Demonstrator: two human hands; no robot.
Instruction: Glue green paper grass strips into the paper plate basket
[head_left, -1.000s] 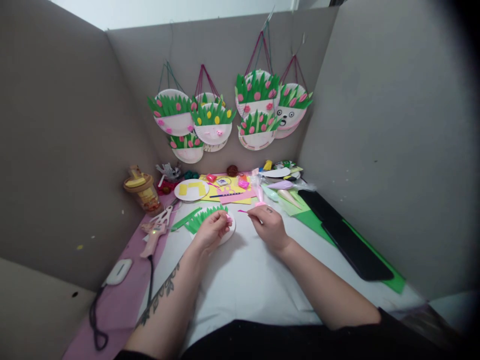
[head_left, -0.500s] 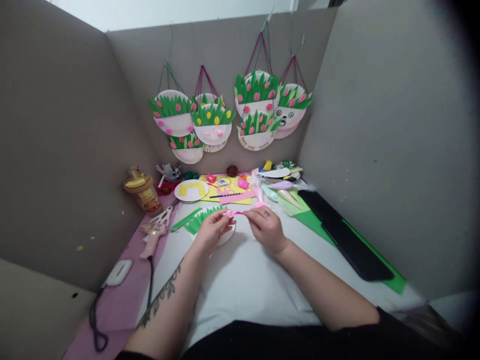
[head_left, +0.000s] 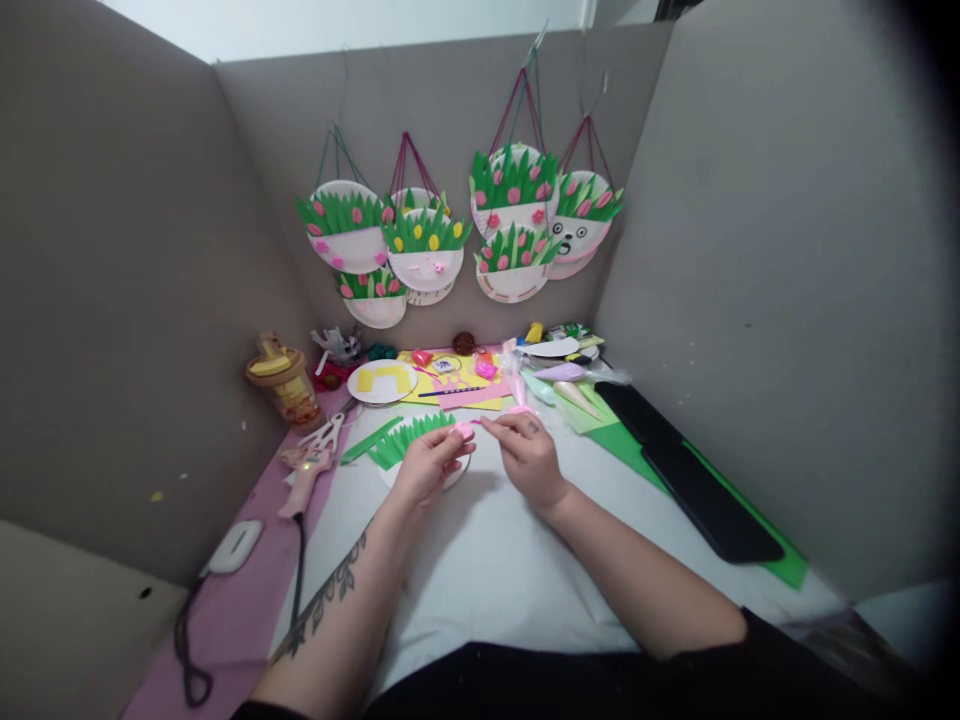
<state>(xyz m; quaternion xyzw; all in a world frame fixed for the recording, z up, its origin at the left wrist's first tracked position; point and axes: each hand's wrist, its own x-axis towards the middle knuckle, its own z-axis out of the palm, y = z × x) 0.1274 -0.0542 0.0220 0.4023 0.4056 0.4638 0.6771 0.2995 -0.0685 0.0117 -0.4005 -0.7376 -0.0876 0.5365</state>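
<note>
Your fingertips pinch a pink piece and a thin strip, close together over the cloth.

Your left hand (head_left: 433, 462) is clamped on the pink piece (head_left: 464, 431); your right hand (head_left: 529, 458) has thumb and finger together on the magenta strip (head_left: 477, 422) — its tip reaches toward the piece, though you cannot tell here whether they touch. Behind and below your left hand lies the plate (head_left: 455, 477) with green paper grass (head_left: 409, 440), on the white cloth (head_left: 487, 560). To its left sits the glue gun (head_left: 304, 482), with the cup (head_left: 289, 388) beyond it. Farther back is a white plate with yellow pieces (head_left: 384, 382); the black pad (head_left: 712, 500) lies off to the right — tulip plates (head_left: 427, 262) hang on the back panel.
</note>
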